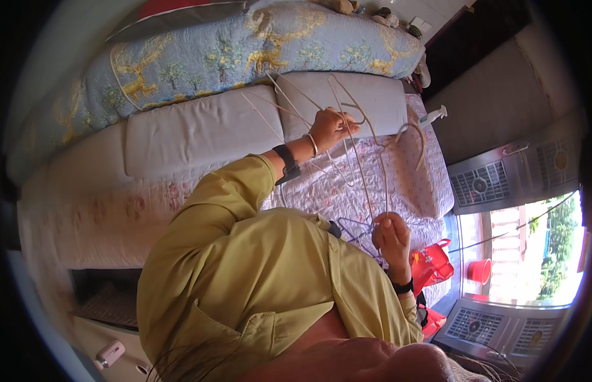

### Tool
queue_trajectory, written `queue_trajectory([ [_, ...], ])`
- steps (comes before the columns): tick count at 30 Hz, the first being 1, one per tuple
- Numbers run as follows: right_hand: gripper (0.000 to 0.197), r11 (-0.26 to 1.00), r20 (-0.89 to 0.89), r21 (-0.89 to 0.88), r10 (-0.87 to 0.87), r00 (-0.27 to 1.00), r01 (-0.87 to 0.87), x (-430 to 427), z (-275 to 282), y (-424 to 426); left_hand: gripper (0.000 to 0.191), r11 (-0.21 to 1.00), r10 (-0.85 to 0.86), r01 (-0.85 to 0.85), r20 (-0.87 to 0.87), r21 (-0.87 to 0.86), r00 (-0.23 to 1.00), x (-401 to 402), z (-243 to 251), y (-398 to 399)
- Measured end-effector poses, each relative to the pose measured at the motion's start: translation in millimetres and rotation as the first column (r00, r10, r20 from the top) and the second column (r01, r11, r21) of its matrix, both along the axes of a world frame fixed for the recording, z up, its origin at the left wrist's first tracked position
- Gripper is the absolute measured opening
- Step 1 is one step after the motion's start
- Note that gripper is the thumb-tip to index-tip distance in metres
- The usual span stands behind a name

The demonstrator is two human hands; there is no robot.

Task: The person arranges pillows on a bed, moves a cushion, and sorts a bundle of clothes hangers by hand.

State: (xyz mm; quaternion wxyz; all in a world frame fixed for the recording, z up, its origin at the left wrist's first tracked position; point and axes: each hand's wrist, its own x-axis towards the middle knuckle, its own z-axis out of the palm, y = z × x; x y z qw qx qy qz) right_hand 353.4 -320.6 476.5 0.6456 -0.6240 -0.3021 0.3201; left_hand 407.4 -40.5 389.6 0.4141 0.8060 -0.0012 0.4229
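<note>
My left hand, extended over the sofa, is closed around several thin wire clothes hangers that fan out to both sides of the fist. A beige clothes hanger crosses beside that hand, its curved hook pointing right. The near end of this hanger is pinched in the fingers of my right hand. Below the hangers spreads a pale floral quilted seat cover. Purple hangers lie on it, partly hidden by my shirt and right hand.
Grey back cushions and a blue quilted cover line the sofa's back. A white spray bottle stands by the armrest. Red bags sit at the right, near a red bucket and an open doorway. A pink flask is lower left.
</note>
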Motion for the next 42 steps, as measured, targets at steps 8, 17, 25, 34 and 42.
queue_trajectory([
  [8,0.018,0.917,0.498,0.042,-0.364,0.787,0.397,34,0,-1,0.029,0.993,-0.110,0.117,-0.217,0.017,0.970,-14,-24,4],
  [17,0.023,0.705,0.997,0.005,-0.057,0.050,0.709,93,-13,-103,0.032,0.642,-0.223,-0.114,-0.327,-0.758,0.918,-31,-66,58],
  [25,0.029,0.790,0.921,-0.361,0.384,0.060,0.495,114,2,-134,0.030,0.858,-0.486,0.298,-0.468,-0.419,0.738,-17,-30,39],
  [34,0.035,0.948,0.955,-0.214,0.153,0.254,0.235,141,-150,-67,0.037,0.487,-0.870,0.647,-0.396,-0.587,0.296,13,5,-87],
  [42,0.036,0.917,0.898,-0.163,-0.015,0.440,0.364,131,-276,-98,0.044,0.295,-0.954,0.420,-0.242,-0.858,0.176,23,-64,-141],
])
